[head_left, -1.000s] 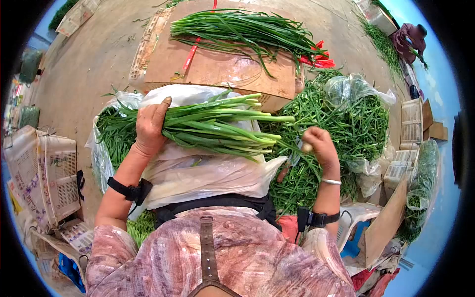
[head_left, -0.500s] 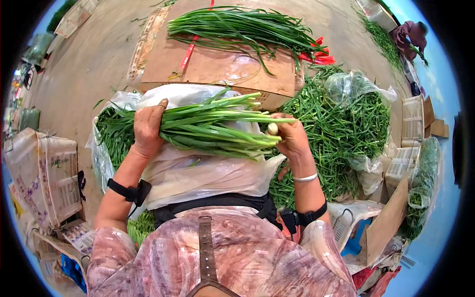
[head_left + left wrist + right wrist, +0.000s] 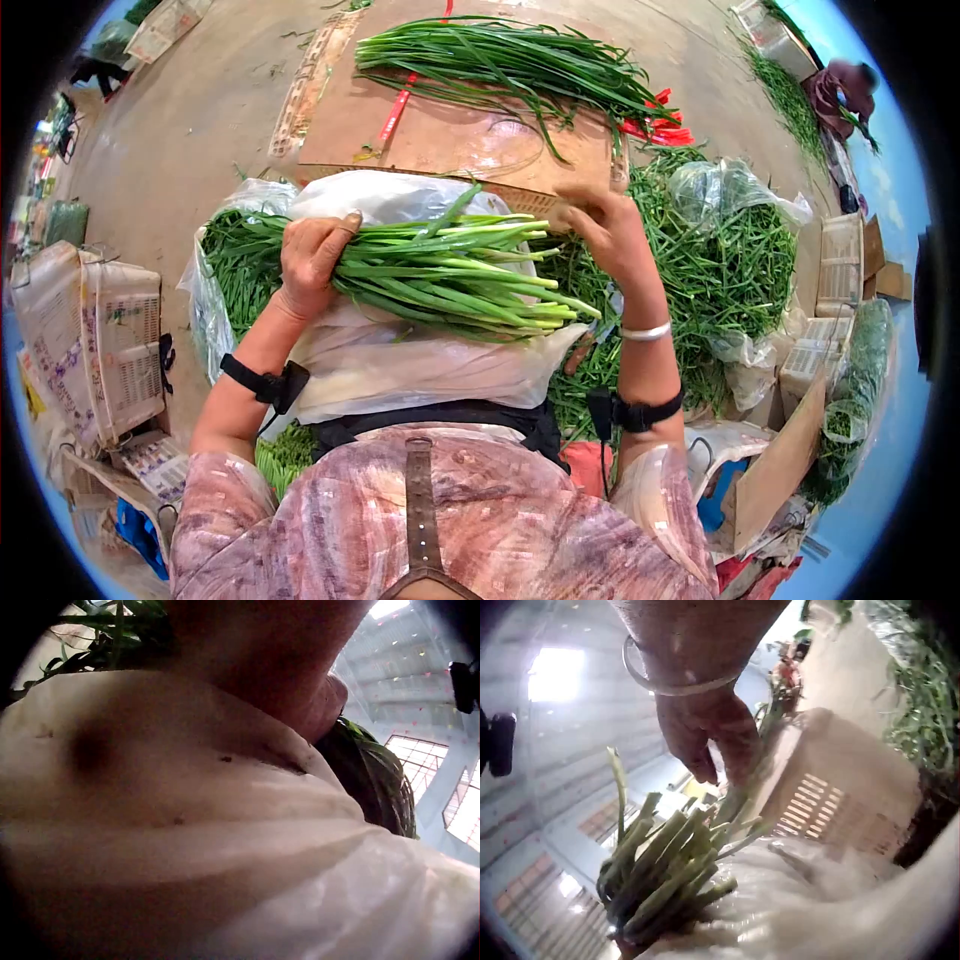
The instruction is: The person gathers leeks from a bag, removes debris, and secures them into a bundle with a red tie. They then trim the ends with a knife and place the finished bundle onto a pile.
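Observation:
My left hand (image 3: 313, 258) grips a thick bunch of long flat-leaved greens, like garlic chives (image 3: 450, 275), around its leafy part, thumb on top. The bunch lies across a white plastic sheet (image 3: 420, 375) on the lap, pale cut ends pointing right. My right hand (image 3: 607, 232), fingers bent, hovers at the upper right of those ends; I cannot tell whether it pinches a stalk. In the right wrist view the stalk ends (image 3: 667, 870) fan out below the right hand (image 3: 709, 735). The left wrist view shows mostly sheet (image 3: 150, 795) and forearm.
Another bunch of greens (image 3: 500, 60) lies on a cardboard-topped box (image 3: 440, 140) with red ties (image 3: 660, 125). Loose trimmings (image 3: 700, 300) fill the right side, with a brown handle (image 3: 578, 352) among them. Crates (image 3: 120, 340) stand at left; another person (image 3: 840, 95) is at far right.
My right hand came left to the stalk ends, pinched there, then moved up and slightly right. The stalk ends have shifted lower and fanned out. My left hand keeps its grip.

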Tool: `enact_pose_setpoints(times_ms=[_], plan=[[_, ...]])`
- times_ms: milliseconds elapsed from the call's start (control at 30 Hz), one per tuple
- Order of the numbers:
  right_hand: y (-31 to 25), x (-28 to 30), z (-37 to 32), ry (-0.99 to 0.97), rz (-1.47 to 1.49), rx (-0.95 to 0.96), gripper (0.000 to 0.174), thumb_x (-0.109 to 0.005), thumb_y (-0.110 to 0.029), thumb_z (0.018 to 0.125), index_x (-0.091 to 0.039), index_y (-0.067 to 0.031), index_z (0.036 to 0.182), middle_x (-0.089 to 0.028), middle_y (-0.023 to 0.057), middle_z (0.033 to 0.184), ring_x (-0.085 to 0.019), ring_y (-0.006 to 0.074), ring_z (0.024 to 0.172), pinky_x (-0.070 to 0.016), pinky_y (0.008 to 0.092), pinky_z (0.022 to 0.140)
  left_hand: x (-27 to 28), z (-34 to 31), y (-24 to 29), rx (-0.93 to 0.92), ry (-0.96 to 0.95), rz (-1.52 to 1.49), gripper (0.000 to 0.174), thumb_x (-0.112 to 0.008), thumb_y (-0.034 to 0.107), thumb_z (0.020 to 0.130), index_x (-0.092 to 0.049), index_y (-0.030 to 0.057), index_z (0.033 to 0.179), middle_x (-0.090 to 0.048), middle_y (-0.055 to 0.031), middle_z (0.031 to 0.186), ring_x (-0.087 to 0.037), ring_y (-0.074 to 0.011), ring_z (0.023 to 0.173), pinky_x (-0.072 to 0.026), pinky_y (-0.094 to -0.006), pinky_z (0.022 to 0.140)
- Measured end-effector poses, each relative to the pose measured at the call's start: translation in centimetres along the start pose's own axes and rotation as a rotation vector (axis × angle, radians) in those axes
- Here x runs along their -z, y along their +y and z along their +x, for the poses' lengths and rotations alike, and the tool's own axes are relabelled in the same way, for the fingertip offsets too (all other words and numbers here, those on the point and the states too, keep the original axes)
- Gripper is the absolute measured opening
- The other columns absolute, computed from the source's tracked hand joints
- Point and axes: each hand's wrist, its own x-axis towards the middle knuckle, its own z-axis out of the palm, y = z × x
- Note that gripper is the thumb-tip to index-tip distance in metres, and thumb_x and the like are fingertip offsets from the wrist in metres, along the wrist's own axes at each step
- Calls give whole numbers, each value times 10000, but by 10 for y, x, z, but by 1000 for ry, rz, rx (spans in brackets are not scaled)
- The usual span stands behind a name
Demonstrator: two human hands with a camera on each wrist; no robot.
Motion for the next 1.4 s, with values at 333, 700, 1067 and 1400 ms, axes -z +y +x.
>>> enact_pose_setpoints(times_ms=[333,700,1067,1400], plan=[[-50,-61,61,-316,-522,646,148,-603,-43,728,-640,-79,867,-613,120,857,-615,306,773,-504,368,661,11,1,-2,-8,-12,31,429,-582,77,714,-572,35,1140,-611,-53,858,-590,-208,750,-423,-334,722],[27,132,-50,169,-730,-547,297,-692,-202,766,-648,29,948,-658,185,826,-648,256,697,-502,344,634,18,14,3,43,-130,22,542,-561,93,720,-482,-5,1247,-557,-79,757,-567,-232,708,-424,-339,662],[-3,-23,-43,-101,402,-249,572,-678,-37,741,-442,59,1253,-614,104,999,-587,136,826,-493,252,708,44,44,17,103,-468,114,576,-605,-17,631,-487,1,1194,-583,-120,778,-580,-312,741,-453,-382,695],[-100,72,31,-108,548,-51,428,-611,-60,825,-472,92,1200,-645,172,902,-649,155,685,-482,170,495,64,42,48,1051,-1118,-1560,578,-770,105,603,-552,-28,1122,-623,-77,815,-576,-158,703,-463,-281,612]])
